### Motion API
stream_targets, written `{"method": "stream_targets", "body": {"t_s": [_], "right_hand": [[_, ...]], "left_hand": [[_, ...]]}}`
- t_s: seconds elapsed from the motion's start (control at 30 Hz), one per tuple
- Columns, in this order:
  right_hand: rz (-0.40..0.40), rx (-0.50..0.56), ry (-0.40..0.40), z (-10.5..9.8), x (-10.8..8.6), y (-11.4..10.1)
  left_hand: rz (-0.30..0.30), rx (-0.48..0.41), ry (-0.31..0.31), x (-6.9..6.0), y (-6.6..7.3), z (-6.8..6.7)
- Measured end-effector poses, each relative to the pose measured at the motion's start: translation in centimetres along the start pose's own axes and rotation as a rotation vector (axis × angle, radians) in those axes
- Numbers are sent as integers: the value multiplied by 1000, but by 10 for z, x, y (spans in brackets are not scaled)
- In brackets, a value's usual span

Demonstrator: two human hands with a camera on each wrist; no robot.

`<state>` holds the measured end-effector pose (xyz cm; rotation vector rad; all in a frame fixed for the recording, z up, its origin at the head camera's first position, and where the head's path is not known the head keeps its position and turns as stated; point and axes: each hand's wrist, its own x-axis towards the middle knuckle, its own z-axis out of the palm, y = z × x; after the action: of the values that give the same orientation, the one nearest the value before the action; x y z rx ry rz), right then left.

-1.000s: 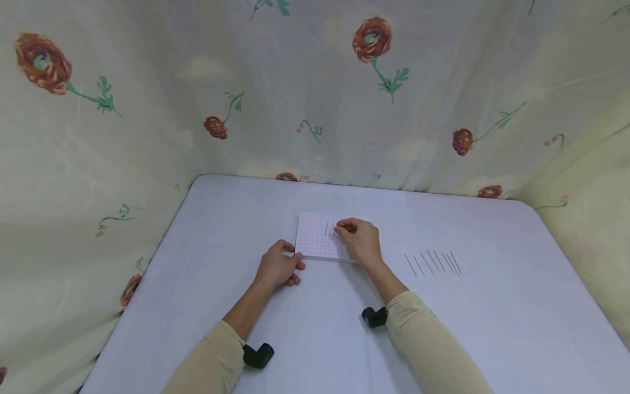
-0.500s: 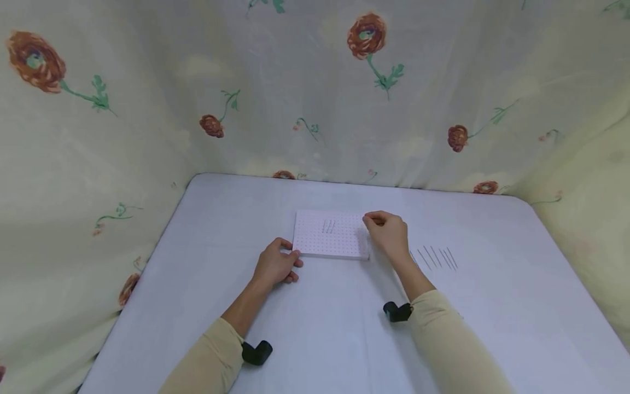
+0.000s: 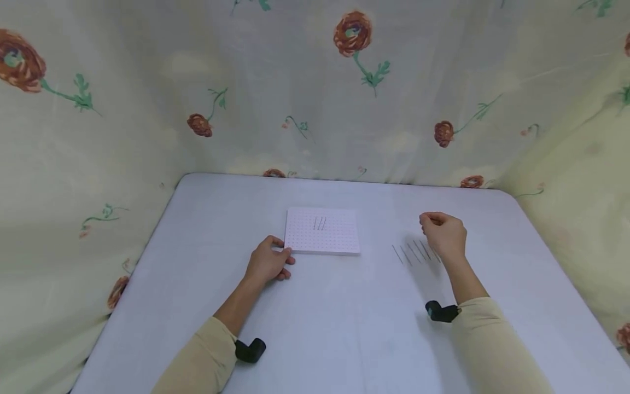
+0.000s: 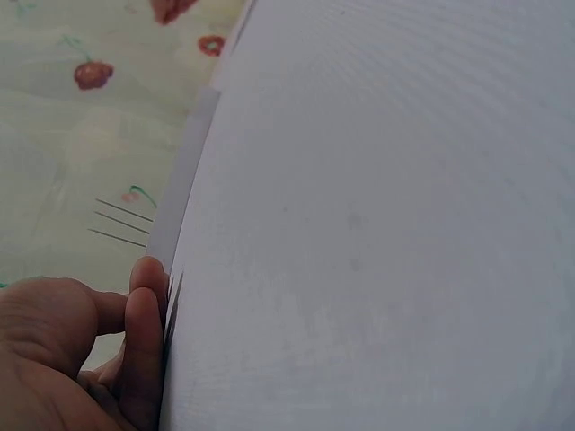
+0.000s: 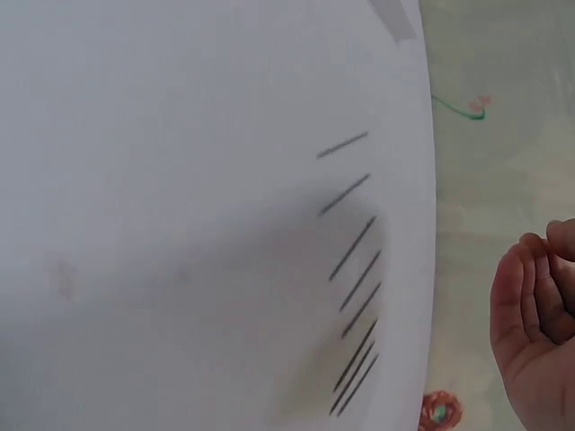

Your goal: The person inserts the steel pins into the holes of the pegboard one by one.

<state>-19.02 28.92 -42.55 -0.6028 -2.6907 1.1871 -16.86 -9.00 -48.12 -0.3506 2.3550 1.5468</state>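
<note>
A white board with rows of small holes (image 3: 339,232) lies on the table, and three thin dark pins (image 3: 320,223) stand upright in it. At the board's near left corner, my left hand (image 3: 268,261) holds the edge with thumb and a bent finger. The left wrist view shows the left hand's fingertips (image 4: 148,278) against the board's grey side (image 4: 184,171). My right hand (image 3: 447,235) hovers over a row of several loose pins (image 3: 413,251) to the right of the board. Its fingers (image 5: 521,305) are curled, with nothing visible between them.
The white tabletop (image 3: 315,328) stretches around the board and the loose pins. Flowered curtain fabric (image 3: 275,65) hangs behind the table and along both sides. A black wrist camera (image 3: 250,350) sits at the left sleeve, another black wrist camera (image 3: 440,312) at the right.
My right hand has left the third upright pin and travelled right, from the board to above the loose pins. My left hand stays at the board's corner. The head view has shifted slightly.
</note>
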Motion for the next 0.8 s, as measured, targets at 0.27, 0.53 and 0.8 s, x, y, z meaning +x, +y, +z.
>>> {"method": "stream_targets", "body": {"t_s": [0.27,0.53,0.8], "right_hand": [[69,-132,-46,-31,-2,40],[116,-295,-128,-44,-8,67],[117,-358,-194,-39,-10,79]], "left_hand": [[2,7,2,0,-1,0],[3,3,0,0,1,0],[8,5,-11,1,-1,0]]}}
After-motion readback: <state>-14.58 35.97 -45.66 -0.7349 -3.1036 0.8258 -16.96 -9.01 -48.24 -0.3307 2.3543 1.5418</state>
